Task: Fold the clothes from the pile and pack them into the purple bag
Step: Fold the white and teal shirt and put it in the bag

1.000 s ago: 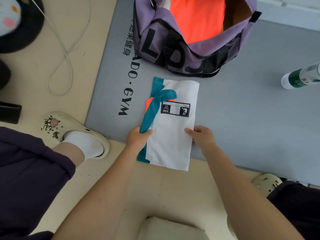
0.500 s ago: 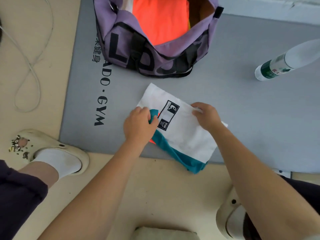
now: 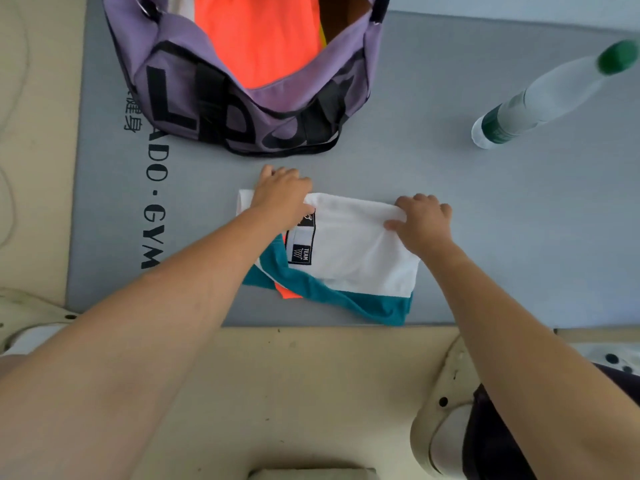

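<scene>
One folded garment [image 3: 360, 251], white cloth with a teal band along its lower edge and a sliver of orange showing beneath, lies at the centre of the frame on the grey gym mat [image 3: 485, 237], just below the purple bag [image 3: 242, 109]. It reads as light, soft and limp — thin jersey that will sag and slide open if lifted by a single corner, so it is best taken with both hands under the folded edges, or pinched through all layers at each end. A black printed label sits near its left third. The left hand [image 3: 282, 199] lies over the upper left corner of the garment, fingers curled down over the far edge; whether they pinch the cloth or merely press it I cannot tell for certain, though it looks like a grip on the edge. The right hand [image 3: 422, 220] holds the upper right edge, thumb on top of the white cloth and fingers bent over the far side, pinching it. The purple bag stands open in the upper part of the frame with an orange garment [image 3: 256, 36] already inside, and looks to have room on top. A clear water bottle [image 3: 540, 98] with a green cap stands upper right on the mat, well apart from the hands. Pale clogs — one lower right [image 3: 446, 410] — sit on the beige floor [image 3: 311, 393].
</scene>
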A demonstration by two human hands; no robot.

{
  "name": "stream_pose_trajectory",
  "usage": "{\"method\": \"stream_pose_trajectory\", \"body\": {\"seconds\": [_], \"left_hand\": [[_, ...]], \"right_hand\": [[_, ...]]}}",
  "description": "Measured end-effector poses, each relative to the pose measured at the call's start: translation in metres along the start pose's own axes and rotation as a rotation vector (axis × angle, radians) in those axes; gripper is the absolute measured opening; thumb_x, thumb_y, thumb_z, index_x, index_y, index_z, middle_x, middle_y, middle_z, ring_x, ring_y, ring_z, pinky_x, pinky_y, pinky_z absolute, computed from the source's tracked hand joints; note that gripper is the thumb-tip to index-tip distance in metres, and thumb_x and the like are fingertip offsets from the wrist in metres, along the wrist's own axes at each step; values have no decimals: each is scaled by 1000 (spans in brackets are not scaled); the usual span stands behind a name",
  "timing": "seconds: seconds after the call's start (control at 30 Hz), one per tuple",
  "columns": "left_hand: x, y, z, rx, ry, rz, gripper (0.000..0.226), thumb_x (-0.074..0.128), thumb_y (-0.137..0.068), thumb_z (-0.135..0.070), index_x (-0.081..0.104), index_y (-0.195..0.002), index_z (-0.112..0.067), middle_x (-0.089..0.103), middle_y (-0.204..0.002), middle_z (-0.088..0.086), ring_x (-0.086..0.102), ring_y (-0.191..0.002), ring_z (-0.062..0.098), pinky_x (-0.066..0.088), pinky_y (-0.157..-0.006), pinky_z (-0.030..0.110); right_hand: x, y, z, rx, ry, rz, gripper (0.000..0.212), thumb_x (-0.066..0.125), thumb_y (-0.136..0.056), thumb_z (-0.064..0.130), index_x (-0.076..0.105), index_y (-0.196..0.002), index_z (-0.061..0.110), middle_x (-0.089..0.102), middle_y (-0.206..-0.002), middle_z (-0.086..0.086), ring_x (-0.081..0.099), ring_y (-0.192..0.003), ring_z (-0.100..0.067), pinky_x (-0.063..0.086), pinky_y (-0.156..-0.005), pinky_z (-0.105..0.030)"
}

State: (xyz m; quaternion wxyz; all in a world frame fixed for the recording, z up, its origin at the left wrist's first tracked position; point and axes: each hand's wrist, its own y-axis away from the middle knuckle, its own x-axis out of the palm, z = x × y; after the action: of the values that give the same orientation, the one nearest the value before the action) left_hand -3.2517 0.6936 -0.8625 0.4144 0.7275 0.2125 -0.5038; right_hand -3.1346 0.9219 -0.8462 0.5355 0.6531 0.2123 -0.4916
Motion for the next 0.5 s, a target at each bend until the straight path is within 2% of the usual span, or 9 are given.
{"method": "stream_pose_trajectory", "body": {"seconds": [0.13, 0.2, 0.23, 0.3, 0.33, 0.4, 0.43, 0.5], "left_hand": [[-1, 27, -3, -90, 107, -267, 19, 65, -87, -24, 61, -104, -15, 55, -110, 9, 47, -109, 31, 31, -90, 40], [3, 49, -11, -22, 201, -314, 12, 64, -87, -22, 65, -96, -14, 59, -100, 8, 53, -100, 31, 34, -88, 39], [7, 61, -16, 35, 232, -281, 11, 62, -88, -23, 66, -92, -14, 62, -96, 5, 55, -97, 29, 34, -89, 38], [16, 85, -26, 101, 207, -172, 19, 54, -93, -30, 67, -89, -17, 65, -92, 0, 57, -95, 24, 32, -94, 36], [20, 96, -29, 94, 152, -128, 25, 49, -95, -34, 67, -88, -18, 65, -90, -2, 57, -94, 23, 31, -98, 36], [25, 116, -32, 6, 12, -59, 34, 41, -97, -39, 66, -87, -18, 67, -85, 0, 59, -87, 25, 30, -100, 39], [26, 124, -32, -69, -42, -7, 38, 37, -98, -41, 66, -88, -17, 69, -83, 2, 61, -83, 26, 32, -96, 40], [27, 137, -31, -232, -91, 145, 44, 31, -100, -45, 63, -93, -16, 69, -82, 3, 63, -76, 27, 37, -76, 34]], "right_hand": [[8, 23, 21, 84, -178, -374, 43, 62, -86, 17, 50, -127, 12, 49, -128, -13, 42, -123, -32, 31, -102, -40], [16, 41, 32, 77, -246, -438, 38, 62, -85, 14, 53, -122, 11, 53, -123, -12, 48, -116, -31, 37, -95, -41], [21, 49, 39, 32, -319, -405, 29, 60, -87, 14, 57, -115, 11, 58, -113, -10, 53, -106, -30, 42, -87, -40], [33, 66, 52, -60, -467, -213, 11, 57, -91, 19, 61, -96, 10, 62, -87, -5, 58, -84, -27, 46, -67, -36], [39, 73, 57, -95, -487, -119, 13, 57, -92, 22, 61, -90, 10, 62, -80, -4, 57, -78, -26, 45, -62, -35], [50, 85, 62, -149, -424, -24, 21, 56, -92, 27, 60, -83, 9, 61, -79, -6, 55, -78, -26, 46, -62, -37], [53, 89, 62, -151, -388, -16, 24, 56, -92, 29, 59, -81, 8, 61, -81, -7, 54, -79, -27, 47, -64, -38], [55, 92, 56, -114, -350, -25, 26, 54, -92, 30, 58, -79, 8, 61, -80, -7, 56, -76, -28, 47, -62, -38]]}}
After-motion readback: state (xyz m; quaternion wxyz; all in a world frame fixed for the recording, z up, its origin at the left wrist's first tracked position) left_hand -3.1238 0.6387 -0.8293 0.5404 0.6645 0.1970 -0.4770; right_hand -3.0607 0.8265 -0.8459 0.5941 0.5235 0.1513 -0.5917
